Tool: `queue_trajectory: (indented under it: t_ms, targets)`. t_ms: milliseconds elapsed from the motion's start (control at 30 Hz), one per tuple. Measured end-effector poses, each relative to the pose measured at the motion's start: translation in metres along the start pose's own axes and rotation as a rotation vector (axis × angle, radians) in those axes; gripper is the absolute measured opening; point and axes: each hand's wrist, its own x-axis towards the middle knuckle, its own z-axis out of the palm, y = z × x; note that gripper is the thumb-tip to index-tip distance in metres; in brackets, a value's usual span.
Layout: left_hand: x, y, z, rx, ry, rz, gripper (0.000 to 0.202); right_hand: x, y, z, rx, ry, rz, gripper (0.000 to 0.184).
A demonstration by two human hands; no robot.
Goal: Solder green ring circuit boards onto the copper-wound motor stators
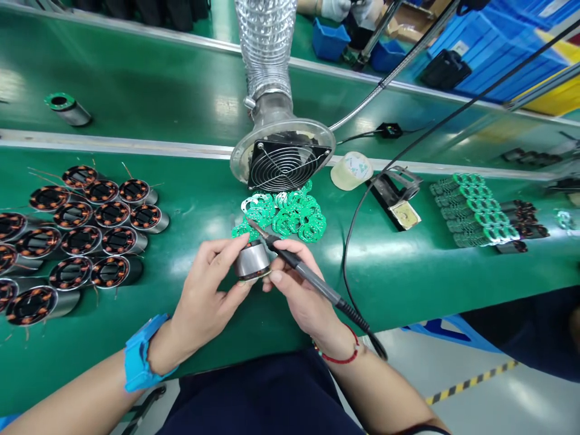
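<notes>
My left hand [211, 284] is closed around a motor stator [252, 261], a short silver cylinder with copper windings showing at its lower rim. A soldering iron [312, 277] lies in my right hand [303, 290], its tip pointing up and left above the stator. The right fingertips also touch the stator's lower right edge. Just beyond my hands is a heap of green ring-shaped circuit boards [290, 214]. Part of the stator is hidden behind my left fingers.
Rows of stators [81, 235] with loose wire ends stand on the left. A fume extractor [287, 163] hangs over the boards. Behind on the right are a tape roll [351, 170] and a soldering stand [394, 196]. The iron's cable [347, 254] loops rightward; stacked boards [475, 208] lie farther right.
</notes>
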Motion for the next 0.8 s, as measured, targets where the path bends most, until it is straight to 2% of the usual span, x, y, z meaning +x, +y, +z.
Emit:
queue_trajectory:
  t_ms: [100,200,300,400,433,567,667,800]
  targets:
    - [0.001,0.000,0.001,-0.209,-0.124,-0.251,0.049,-0.001,-0.002,-0.003,-0.237,0.041,-0.095,0.029]
    - [0.004,0.000,0.004,-0.496,-0.201,-0.534,0.057,-0.001,-0.003,-0.010,-0.497,0.056,-0.263,0.038]
    - [0.008,0.001,0.006,-0.709,-0.254,-0.729,0.052,0.001,-0.003,-0.015,-0.601,-0.089,-0.387,0.058]
    - [0.011,0.003,0.004,-0.830,-0.334,-0.810,0.039,0.004,0.002,-0.015,-0.574,-0.271,-0.427,0.063]
    - [0.012,0.004,0.003,-0.869,-0.350,-0.830,0.035,0.004,0.004,-0.013,-0.571,-0.267,-0.446,0.062]
    - [0.013,0.007,0.001,-1.063,-0.388,-0.936,0.026,0.003,0.013,-0.007,-0.599,-0.105,-0.553,0.063]
    - [0.012,0.010,0.001,-1.213,-0.432,-1.002,0.024,0.000,0.017,-0.006,-0.599,-0.061,-0.566,0.066]
    - [0.008,0.012,0.002,-1.311,-0.444,-0.993,0.030,0.000,0.019,-0.007,-0.659,-0.027,-0.587,0.061]
